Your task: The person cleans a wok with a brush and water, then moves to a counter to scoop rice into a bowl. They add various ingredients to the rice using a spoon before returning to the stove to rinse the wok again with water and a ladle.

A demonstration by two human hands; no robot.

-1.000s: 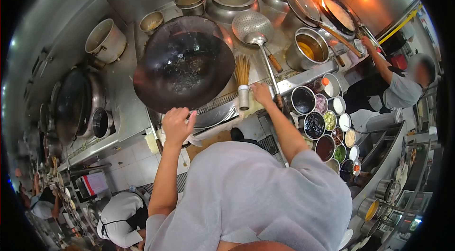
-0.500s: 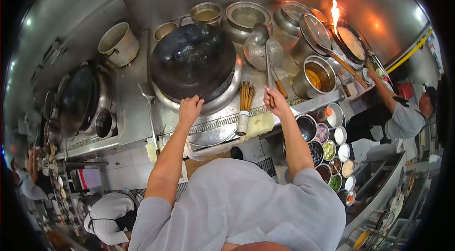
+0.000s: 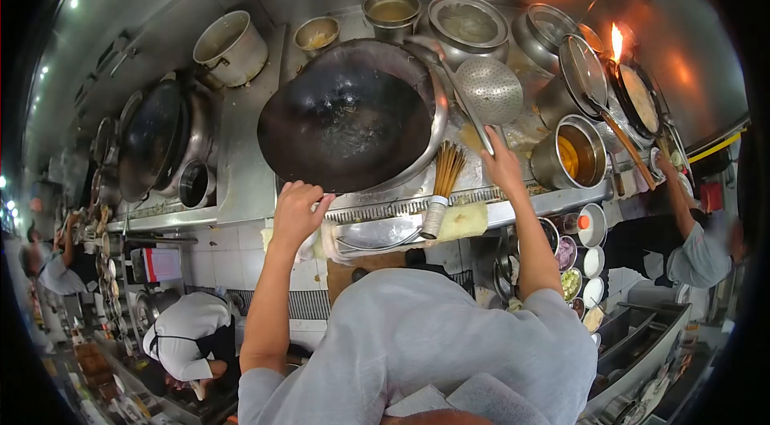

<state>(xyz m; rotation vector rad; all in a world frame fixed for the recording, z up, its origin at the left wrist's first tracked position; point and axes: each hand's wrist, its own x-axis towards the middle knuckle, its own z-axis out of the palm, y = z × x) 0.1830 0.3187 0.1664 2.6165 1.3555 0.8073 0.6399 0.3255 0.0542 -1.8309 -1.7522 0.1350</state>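
Wok [image 3: 341,124] near stove's [image 3: 525,206] front edge, just beyond left hand [image 3: 297,212], the nearer; those fingers curl closed on its rim. Right hand [image 3: 502,164] closed round ladle [image 3: 466,103], shaft slanting away-left.

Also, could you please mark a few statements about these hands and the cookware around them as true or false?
1. The left hand is at the near rim of the wok. True.
2. The right hand holds the bamboo brush. False: it holds the handle of the ladle.
3. The perforated skimmer lies inside the wok. False: it lies outside, to the right of the wok.
4. A flame rises by the pan on the far right. True.
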